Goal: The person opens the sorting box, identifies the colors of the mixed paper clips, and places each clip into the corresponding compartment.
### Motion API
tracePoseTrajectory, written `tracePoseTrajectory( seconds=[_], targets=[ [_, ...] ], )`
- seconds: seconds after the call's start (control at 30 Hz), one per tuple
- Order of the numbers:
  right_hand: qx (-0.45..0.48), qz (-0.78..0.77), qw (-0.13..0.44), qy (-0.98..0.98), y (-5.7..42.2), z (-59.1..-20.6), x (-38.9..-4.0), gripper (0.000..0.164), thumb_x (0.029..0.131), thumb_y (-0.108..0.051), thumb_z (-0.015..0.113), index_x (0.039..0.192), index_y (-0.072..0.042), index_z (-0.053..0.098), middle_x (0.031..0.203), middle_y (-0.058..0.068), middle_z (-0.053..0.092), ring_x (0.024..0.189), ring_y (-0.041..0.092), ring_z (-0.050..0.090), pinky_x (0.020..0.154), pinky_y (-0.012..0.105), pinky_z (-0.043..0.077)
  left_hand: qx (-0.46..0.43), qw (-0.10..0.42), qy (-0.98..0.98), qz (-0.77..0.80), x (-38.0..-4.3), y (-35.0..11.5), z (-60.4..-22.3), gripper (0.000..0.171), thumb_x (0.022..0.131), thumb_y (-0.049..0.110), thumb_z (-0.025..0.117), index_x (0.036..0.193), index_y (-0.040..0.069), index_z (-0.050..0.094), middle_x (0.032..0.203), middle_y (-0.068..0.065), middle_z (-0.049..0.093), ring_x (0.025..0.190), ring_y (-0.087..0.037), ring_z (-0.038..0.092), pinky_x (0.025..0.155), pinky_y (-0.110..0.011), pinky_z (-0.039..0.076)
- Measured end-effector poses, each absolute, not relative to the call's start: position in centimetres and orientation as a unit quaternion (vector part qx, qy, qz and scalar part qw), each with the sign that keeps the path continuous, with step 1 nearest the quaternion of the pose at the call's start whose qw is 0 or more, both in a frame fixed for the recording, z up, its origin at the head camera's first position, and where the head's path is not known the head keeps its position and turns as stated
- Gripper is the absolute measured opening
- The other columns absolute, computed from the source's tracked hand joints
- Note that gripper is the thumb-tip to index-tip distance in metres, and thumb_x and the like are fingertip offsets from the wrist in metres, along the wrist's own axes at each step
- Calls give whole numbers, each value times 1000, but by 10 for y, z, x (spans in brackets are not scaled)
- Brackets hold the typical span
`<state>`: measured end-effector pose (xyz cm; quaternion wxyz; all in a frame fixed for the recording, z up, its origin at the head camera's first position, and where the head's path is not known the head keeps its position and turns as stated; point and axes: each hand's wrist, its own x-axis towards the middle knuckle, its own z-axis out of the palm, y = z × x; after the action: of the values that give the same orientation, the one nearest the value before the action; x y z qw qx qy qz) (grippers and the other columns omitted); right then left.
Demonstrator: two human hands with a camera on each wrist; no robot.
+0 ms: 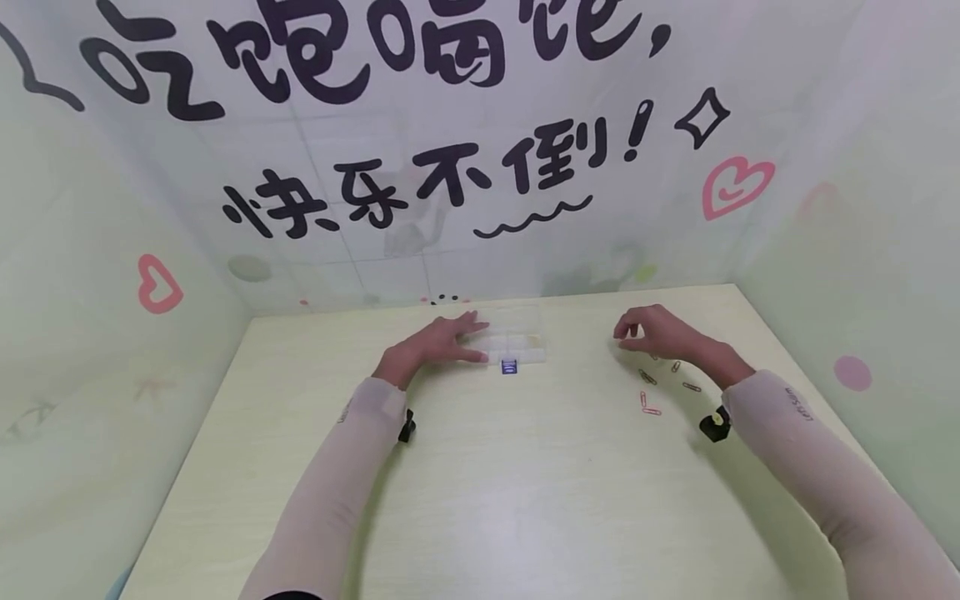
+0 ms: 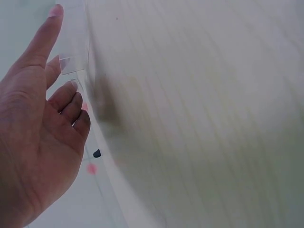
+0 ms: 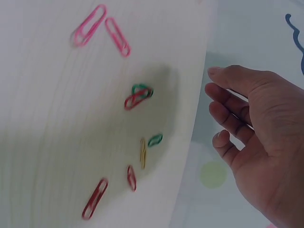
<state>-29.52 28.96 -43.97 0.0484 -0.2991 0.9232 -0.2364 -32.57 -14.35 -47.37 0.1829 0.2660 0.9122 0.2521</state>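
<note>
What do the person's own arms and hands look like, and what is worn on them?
The left hand and right hand wear no gloves. The left sleeve and right sleeve are pale greyish-pink, with small dark lettering near the cuffs. A black device shows at each wrist; the right one has a yellowish spot.

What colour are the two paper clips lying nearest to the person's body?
Both paper clips are pink; the right wrist view shows this best.
</note>
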Motion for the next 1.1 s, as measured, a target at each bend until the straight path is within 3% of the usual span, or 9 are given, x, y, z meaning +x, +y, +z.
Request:
tracePoseTrajectory(
  seconds=[0.2, 1.1],
  targets=[
    [-282, -226, 62, 930, 308, -439, -291, 10, 92, 0, 79, 102, -1, 77, 96, 3, 75, 91, 22, 64, 78, 38, 54, 272, 182, 911, 251, -326, -145, -474, 82, 94, 49, 78, 163, 20, 43, 176, -10, 18, 164, -32, 14, 132, -50, 16],
    [-246, -231, 112, 935, 355, -452, -289, 13, 82, -4, 87, 91, -8, 79, 91, -1, 74, 86, 17, 60, 75, 30, 50, 275, 179, 910, 252, -324, -146, -473, 82, 95, 48, 78, 163, 19, 43, 176, -11, 18, 163, -32, 15, 132, -51, 16]
  ],
)
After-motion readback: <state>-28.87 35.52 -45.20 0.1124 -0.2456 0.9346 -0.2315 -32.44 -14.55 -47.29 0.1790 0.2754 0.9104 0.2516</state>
